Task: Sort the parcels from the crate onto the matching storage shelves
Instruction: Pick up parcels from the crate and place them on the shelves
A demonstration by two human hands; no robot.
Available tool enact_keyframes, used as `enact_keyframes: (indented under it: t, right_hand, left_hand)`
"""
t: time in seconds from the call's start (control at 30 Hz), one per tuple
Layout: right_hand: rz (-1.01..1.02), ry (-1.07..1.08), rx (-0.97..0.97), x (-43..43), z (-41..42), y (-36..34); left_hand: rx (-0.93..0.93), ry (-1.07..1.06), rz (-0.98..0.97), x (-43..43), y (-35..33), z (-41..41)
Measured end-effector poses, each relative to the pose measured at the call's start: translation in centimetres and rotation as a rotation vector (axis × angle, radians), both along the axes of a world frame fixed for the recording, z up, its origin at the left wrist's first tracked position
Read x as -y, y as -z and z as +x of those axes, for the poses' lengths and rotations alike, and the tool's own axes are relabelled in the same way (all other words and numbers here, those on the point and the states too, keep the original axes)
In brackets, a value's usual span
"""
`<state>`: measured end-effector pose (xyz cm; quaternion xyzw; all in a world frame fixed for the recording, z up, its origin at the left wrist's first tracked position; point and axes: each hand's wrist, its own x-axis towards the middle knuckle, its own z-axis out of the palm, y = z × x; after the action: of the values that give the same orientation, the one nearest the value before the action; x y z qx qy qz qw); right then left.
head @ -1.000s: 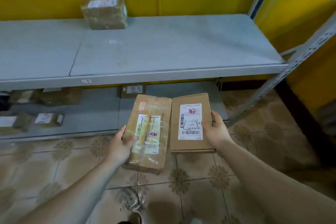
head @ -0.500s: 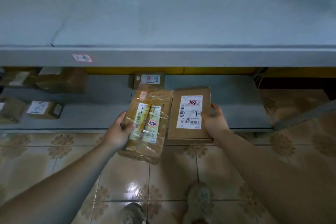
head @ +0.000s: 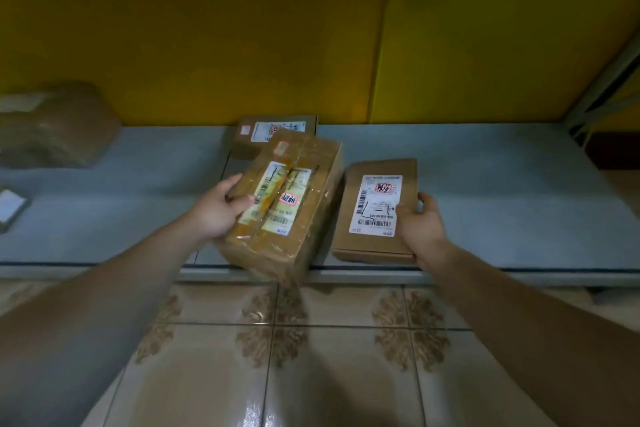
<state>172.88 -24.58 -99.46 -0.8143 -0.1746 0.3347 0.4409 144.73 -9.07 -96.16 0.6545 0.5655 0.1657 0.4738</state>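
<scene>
The person's left hand [head: 218,215] is gripping a tape-wrapped box [head: 291,204] by its long left edge, fingers [head: 232,181] curled round it, and is holding it tilted over the front lip of the low shelf [head: 502,204]. The right hand [head: 420,224] is pinching a flat cardboard box [head: 375,211] by its right edge, and that box seems to be lying on the shelf. The glossy tape is probably making the thicker box slippery, and it looks heavier, so gripping both long sides seems wise. The flat one looks stiff and light. Another labelled parcel [head: 273,133] is sitting behind, against a yellow wall [head: 242,28], and patterned floor tiles [head: 329,357] are showing below.
</scene>
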Motion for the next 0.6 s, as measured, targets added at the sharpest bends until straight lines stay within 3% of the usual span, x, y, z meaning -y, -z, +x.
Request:
enact_keyframes:
  t: [0.13, 0.23, 0.33, 0.43, 0.5, 0.6]
  right_hand:
    - [-0.024, -0.048, 0.1, -1.3, 1.1, 2.7]
    - [-0.107, -0.172, 0.214, -1.3, 1.5, 3.2]
    - [-0.254, -0.39, 0.484, -0.9, 1.6, 3.1]
    - [-0.309, -0.708, 0.765, -0.9, 1.3, 3.1]
    - [-0.354, -0.889, 0.853, -1.2, 1.2, 3.5]
    - [-0.385, -0.911, 0.876, -1.6, 1.2, 4.4]
  left_hand:
    - [-0.026, 0.065, 0.007, -1.6, -0.2, 0.2]
    - [-0.287, 0.08, 0.256, -1.6, -0.8, 1.1]
    - [-0.468, 0.161, 0.49, 1.7, -2.1, 4.0]
    - [-0.649, 0.344, 0.373, 4.5, -1.8, 6.8]
    - [-0.758, 0.413, 0.353, 4.6, -1.3, 7.2]
    - [-0.795, 0.491, 0.39, 2.9, -1.1, 5.7]
